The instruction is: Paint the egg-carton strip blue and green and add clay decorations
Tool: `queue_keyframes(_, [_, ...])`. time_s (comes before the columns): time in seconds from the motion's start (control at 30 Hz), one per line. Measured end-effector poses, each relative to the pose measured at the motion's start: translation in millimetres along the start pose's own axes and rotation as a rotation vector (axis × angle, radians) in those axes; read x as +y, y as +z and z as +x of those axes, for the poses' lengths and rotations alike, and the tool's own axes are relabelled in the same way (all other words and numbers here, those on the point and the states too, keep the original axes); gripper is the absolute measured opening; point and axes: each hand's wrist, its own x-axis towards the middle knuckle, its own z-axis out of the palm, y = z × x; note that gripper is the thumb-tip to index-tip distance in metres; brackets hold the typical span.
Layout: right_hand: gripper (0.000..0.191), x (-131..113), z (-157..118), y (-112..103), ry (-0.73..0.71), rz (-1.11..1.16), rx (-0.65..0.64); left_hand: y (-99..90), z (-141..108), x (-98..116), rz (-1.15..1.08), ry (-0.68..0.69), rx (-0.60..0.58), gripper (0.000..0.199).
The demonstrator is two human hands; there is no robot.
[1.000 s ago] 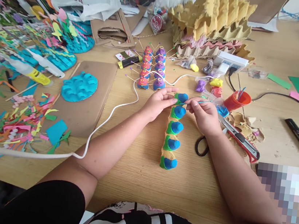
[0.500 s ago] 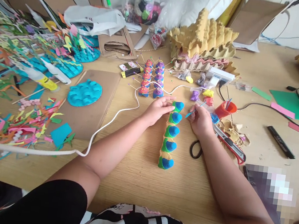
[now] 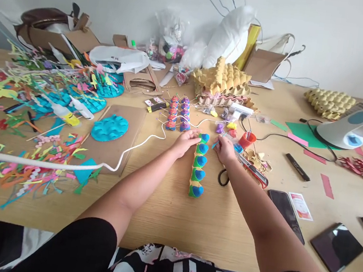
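Note:
A strip of egg-carton cups (image 3: 198, 174), green with blue tops, lies lengthwise in front of me. My left hand (image 3: 185, 143) grips its far end between thumb and fingers. To the right of that end, my right hand (image 3: 225, 150) is closed round a thin blue tool (image 3: 215, 144), its tip pointing toward the strip but apart from it. Beyond my left hand stand two finished-looking strips, one red and blue (image 3: 173, 113), one purple and blue (image 3: 184, 115), with pins sticking out. Small bags of purple clay (image 3: 220, 128) and yellow clay (image 3: 232, 125) lie past my right hand.
A red cup (image 3: 247, 139), a utility knife (image 3: 253, 170) and black scissors handles (image 3: 223, 177) are by my right forearm. Phones lie farther right. A white cable (image 3: 143, 142) crosses the left side, near cardboard (image 3: 129, 147) with a blue piece (image 3: 110, 127). Egg trays (image 3: 222, 81) stand behind.
The head view has tilted up and shows more of the wall and the right side. Both hands keep nearly the same places relative to the strip.

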Motion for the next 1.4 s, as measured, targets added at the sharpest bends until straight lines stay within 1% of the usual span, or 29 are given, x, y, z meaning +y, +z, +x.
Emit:
queue_keyframes(0.1, [0.048,-1.3,-6.6,8.2,-0.009,0.046,0.101,3.9,-1.5,3.2,-0.021,-0.01,0.024,0.047])
queue_keyframes(0.2, [0.046,-2.7,-25.3,13.7,-0.041,0.148,0.205,5.4,-7.0,8.7,-0.029,-0.023,0.033,0.046])
queue_keyframes(0.27, [0.042,-3.4,-41.1,15.0,-0.064,0.233,0.234,5.7,-14.0,12.3,-0.05,-0.038,0.038,0.048])
queue_keyframes(0.33, [0.042,-4.2,-54.6,15.7,-0.068,0.3,0.236,7.4,-22.9,14.0,-0.084,-0.046,0.042,0.048])
queue_keyframes(0.4, [0.045,-4.8,-62.3,17.6,-0.059,0.345,0.227,11.9,-31.9,12.9,-0.17,-0.055,0.066,0.054])
queue_keyframes(0.47, [0.046,-4.8,-63.9,21.2,-0.049,0.374,0.205,18.5,-39.7,9.7,-0.274,-0.077,0.117,0.059])
queue_keyframes(0.53, [0.045,-3.7,-62.3,25.6,-0.047,0.391,0.17,25.0,-45.6,6.0,-0.353,-0.106,0.167,0.058])
queue_keyframes(0.6, [0.044,-1.2,-61.0,28.6,-0.046,0.394,0.117,29.1,-49.5,3.5,-0.398,-0.15,0.197,0.052])
queue_keyframes(0.63, [0.043,0.4,-61.1,29.2,-0.044,0.39,0.086,29.8,-50.7,2.9,-0.408,-0.157,0.193,0.05])
queue_keyframes(0.7, [0.04,4.0,-63.2,28.8,-0.048,0.375,0.03,28.8,-52.1,3.3,-0.398,-0.186,0.118,0.047])
queue_keyframes(0.77, [0.036,7.1,-66.6,27.6,-0.056,0.357,-0.01,26.0,-52.0,4.7,-0.394,-0.208,0.074,0.043])
queue_keyframes(0.9, [0.035,9.8,-71.3,27.4,-0.094,0.292,-0.093,20.2,-48.4,6.4,-0.392,-0.232,0.069,0.036])
queue_keyframes(0.97, [0.033,9.6,-71.2,27.7,-0.101,0.284,-0.098,18.5,-46.7,6.4,-0.384,-0.247,0.06,0.033])
queue_keyframes(1.07, [0.027,8.8,-69.4,26.5,-0.095,0.343,-0.074,18.3,-46.2,6.8,-0.393,-0.267,0.024,0.034])
queue_keyframes(1.2, [0.026,9.6,-67.5,24.3,-0.091,0.381,-0.067,20.5,-47.7,8.4,-0.379,-0.303,0.023,0.03])
queue_keyframes(1.4, [0.034,13.0,-69.3,26.4,-0.115,0.249,-0.051,19.8,-47.9,5.4,-0.383,-0.278,-0.033,0.044])
